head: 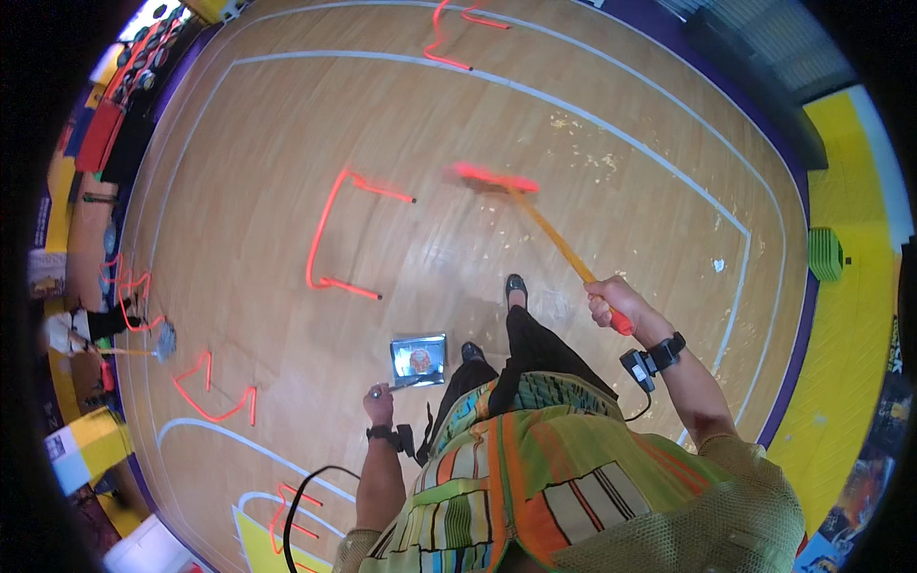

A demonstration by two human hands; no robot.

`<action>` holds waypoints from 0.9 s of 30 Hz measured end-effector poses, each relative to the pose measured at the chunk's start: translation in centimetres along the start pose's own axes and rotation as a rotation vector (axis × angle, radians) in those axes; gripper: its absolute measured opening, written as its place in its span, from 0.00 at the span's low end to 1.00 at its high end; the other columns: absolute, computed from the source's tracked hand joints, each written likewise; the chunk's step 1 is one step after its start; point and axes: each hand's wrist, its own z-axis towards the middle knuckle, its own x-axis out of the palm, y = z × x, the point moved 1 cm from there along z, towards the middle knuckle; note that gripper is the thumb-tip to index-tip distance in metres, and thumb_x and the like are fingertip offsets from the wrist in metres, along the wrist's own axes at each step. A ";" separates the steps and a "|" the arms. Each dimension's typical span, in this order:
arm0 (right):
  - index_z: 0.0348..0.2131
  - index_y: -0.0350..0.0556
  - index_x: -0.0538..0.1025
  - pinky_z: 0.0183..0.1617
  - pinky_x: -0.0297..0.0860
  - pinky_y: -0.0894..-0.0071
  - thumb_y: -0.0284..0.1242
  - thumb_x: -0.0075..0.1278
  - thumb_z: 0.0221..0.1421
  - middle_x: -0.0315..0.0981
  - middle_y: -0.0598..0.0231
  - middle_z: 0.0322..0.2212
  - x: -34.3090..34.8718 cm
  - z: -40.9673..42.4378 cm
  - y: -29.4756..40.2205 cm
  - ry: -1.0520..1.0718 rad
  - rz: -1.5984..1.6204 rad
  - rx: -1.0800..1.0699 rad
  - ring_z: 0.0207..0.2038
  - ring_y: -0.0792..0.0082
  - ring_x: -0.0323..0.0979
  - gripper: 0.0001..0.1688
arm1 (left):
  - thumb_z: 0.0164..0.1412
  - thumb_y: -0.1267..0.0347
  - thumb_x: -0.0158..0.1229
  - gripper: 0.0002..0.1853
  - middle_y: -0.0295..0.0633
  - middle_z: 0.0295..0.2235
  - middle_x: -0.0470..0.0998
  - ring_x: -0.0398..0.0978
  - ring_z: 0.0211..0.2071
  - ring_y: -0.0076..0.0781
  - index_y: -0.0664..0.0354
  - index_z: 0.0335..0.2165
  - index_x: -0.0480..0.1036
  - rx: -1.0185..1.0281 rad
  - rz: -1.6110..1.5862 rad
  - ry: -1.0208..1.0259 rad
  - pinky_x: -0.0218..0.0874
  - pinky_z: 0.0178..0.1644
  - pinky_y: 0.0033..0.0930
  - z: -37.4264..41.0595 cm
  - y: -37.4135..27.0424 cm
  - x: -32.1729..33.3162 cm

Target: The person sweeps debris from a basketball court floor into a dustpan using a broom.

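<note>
My right hand (pixel 609 299) is closed around the orange handle of a broom (pixel 555 233). Its red head (pixel 501 179), blurred by motion, is over the wooden floor (pixel 444 129) ahead of me. Pale scraps (pixel 602 161) are scattered to the right of the broom head, and smaller bits lie below it. My left hand (pixel 380 405) grips the handle of a shiny metal dustpan (pixel 418 360), which is beside my left foot. A reddish patch shows on the pan; I cannot tell whether it is debris or a reflection.
A bent red tube frame (pixel 315 236) is on the floor left of the broom, and another (pixel 215 415) lies farther left. A white scrap (pixel 718 266) rests near the right court line. Green stacked items (pixel 825 254) sit at the right edge. At far left, a person (pixel 71 333) holds a mop (pixel 165 340).
</note>
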 end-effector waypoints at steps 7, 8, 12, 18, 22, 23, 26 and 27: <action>0.11 0.41 0.60 0.09 0.54 0.72 0.25 0.39 0.46 0.56 0.62 0.05 -3.3 7.0 4.6 -0.234 0.081 -0.221 0.06 0.69 0.55 0.14 | 0.48 0.70 0.50 0.08 0.35 0.15 0.67 0.64 0.15 0.20 0.65 0.23 0.69 -0.059 -0.028 -0.031 0.56 0.17 0.20 0.8 -7.6 1.7; 0.11 0.43 0.59 0.09 0.52 0.74 0.25 0.38 0.46 0.54 0.64 0.05 -3.2 7.9 4.8 -0.241 0.132 -0.239 0.06 0.71 0.54 0.14 | 0.48 0.69 0.50 0.08 0.35 0.15 0.67 0.64 0.16 0.20 0.65 0.23 0.69 -0.046 0.001 -0.024 0.56 0.18 0.20 1.1 -8.8 2.3; 0.11 0.41 0.64 0.11 0.57 0.72 0.27 0.39 0.46 0.60 0.62 0.07 -2.2 11.1 3.1 -0.175 0.110 -0.235 0.09 0.69 0.61 0.15 | 0.48 0.69 0.51 0.09 0.34 0.15 0.65 0.63 0.16 0.18 0.66 0.21 0.67 0.030 -0.063 0.039 0.56 0.19 0.19 2.5 -13.1 4.5; 0.13 0.51 0.57 0.09 0.50 0.84 0.27 0.40 0.48 0.49 0.76 0.07 -1.5 8.4 4.4 0.098 0.686 0.040 0.07 0.82 0.49 0.15 | 0.49 0.69 0.50 0.08 0.30 0.14 0.63 0.60 0.16 0.16 0.64 0.20 0.67 0.198 0.037 0.169 0.54 0.20 0.18 6.5 -21.2 10.8; 0.14 0.50 0.58 0.08 0.49 0.90 0.27 0.40 0.49 0.52 0.80 0.09 -8.5 6.3 4.7 0.517 1.186 0.225 0.08 0.87 0.50 0.13 | 0.49 0.70 0.51 0.07 0.29 0.14 0.63 0.59 0.17 0.15 0.63 0.20 0.68 0.264 0.098 0.225 0.53 0.20 0.19 9.3 -26.1 13.8; 0.15 0.50 0.59 0.08 0.51 0.91 0.29 0.41 0.49 0.52 0.79 0.09 -10.1 5.5 4.2 0.460 1.181 0.159 0.08 0.88 0.51 0.14 | 0.49 0.71 0.51 0.07 0.29 0.14 0.63 0.59 0.17 0.15 0.63 0.21 0.68 0.304 0.106 0.242 0.52 0.20 0.19 9.9 -27.2 14.4; 0.14 0.51 0.58 0.07 0.50 0.92 0.29 0.40 0.49 0.50 0.79 0.09 -12.9 2.6 3.2 0.344 1.101 0.123 0.08 0.88 0.49 0.14 | 0.48 0.69 0.51 0.08 0.30 0.14 0.63 0.60 0.17 0.17 0.64 0.21 0.68 0.395 0.147 0.267 0.53 0.21 0.20 11.0 -30.3 15.9; 0.14 0.52 0.56 0.06 0.48 0.93 0.28 0.40 0.49 0.47 0.80 0.08 -13.6 1.9 2.8 0.267 1.105 0.100 0.08 0.88 0.47 0.15 | 0.48 0.68 0.51 0.08 0.31 0.14 0.64 0.61 0.17 0.18 0.64 0.20 0.68 0.424 0.161 0.274 0.53 0.21 0.20 11.2 -31.6 16.6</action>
